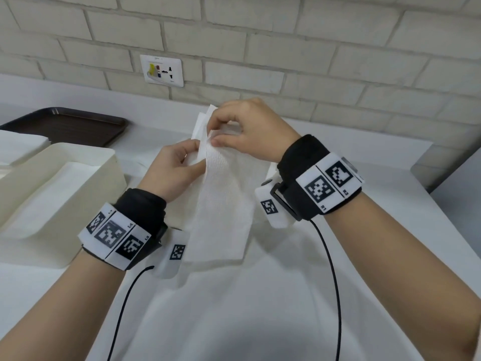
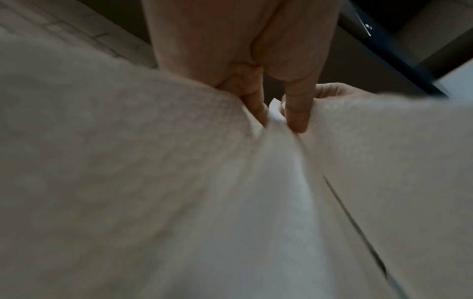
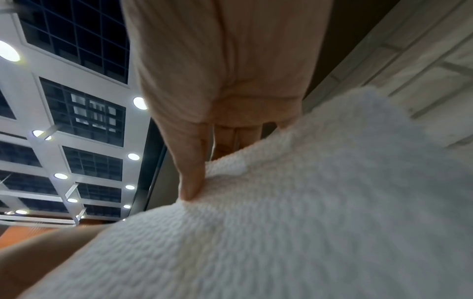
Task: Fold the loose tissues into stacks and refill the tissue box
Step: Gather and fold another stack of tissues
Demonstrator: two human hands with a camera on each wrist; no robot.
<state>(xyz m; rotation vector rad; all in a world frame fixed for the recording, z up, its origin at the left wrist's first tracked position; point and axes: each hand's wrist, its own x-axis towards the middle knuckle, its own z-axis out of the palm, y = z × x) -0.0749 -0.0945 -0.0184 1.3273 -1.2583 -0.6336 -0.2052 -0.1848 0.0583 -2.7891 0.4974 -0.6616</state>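
Note:
A white embossed tissue (image 1: 223, 194) hangs above the counter, held at its upper edge by both hands. My left hand (image 1: 182, 165) pinches that edge from the left; my right hand (image 1: 234, 131) pinches it from above right. The left wrist view shows my fingers (image 2: 294, 113) clamped on a fold of the tissue (image 2: 179, 182). A thumb (image 3: 192, 178) presses into the tissue (image 3: 307, 222) in the right wrist view. The cream tissue box (image 1: 86, 162) stands open at left with flat tissues (image 1: 46, 194) inside. More loose tissues (image 1: 234, 308) lie on the counter below my hands.
A dark brown tray (image 1: 65, 123) sits at the back left. A stack of white tissues (image 1: 18, 147) lies behind the box. A brick wall with a socket plate (image 1: 161, 70) closes the back. The counter's edge (image 1: 416, 162) drops off at right.

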